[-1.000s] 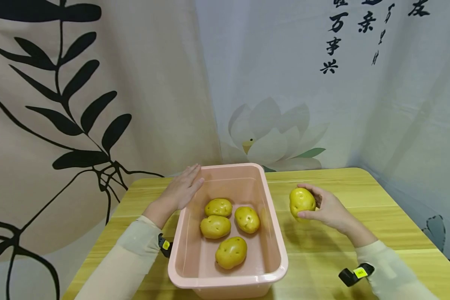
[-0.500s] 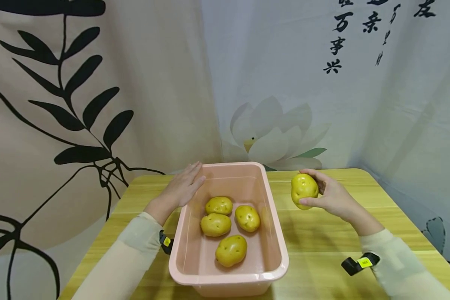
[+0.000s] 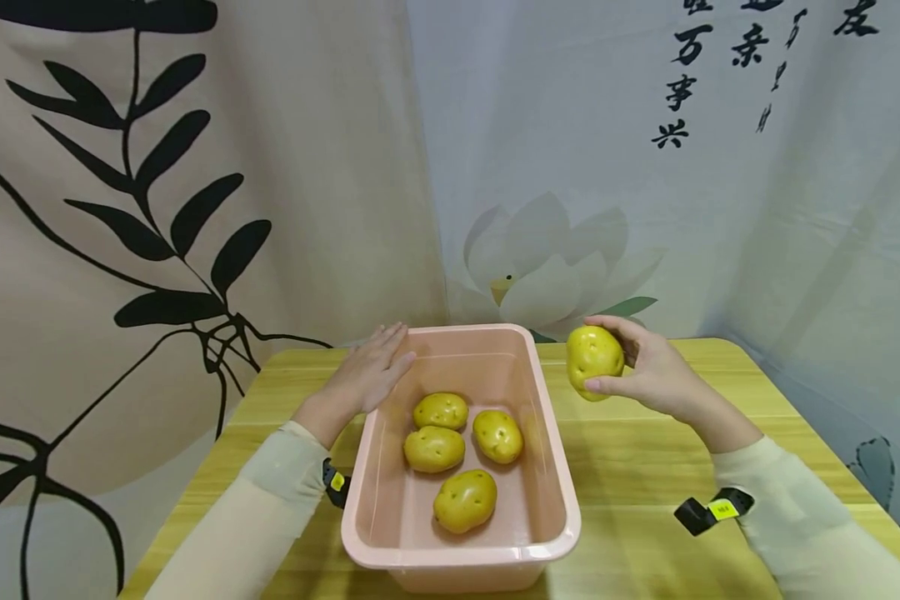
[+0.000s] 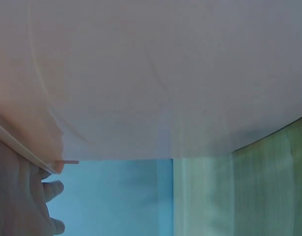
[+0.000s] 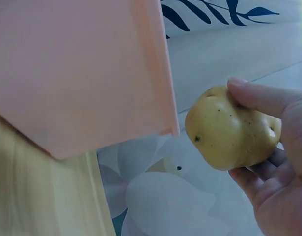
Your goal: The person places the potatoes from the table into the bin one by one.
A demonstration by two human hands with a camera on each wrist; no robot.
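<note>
A yellow potato is gripped between the thumb and fingers of my right hand, raised above the table to the right of a pink plastic tub. The right wrist view shows the same potato beside the tub's outer wall. My left hand rests with straight fingers on the tub's far left rim. Several potatoes lie on the tub floor, among them a near one and one at the right. In the left wrist view the tub wall fills most of the picture.
The tub stands on a wooden table. Behind the table hangs a pale curtain with printed leaves, a flower and characters. Black straps with cameras sit on both wrists, the right camera hanging below the sleeve.
My right hand has raised the potato higher above the table and, in the last half second, moved it left toward the tub. The left hand stays on the rim.
</note>
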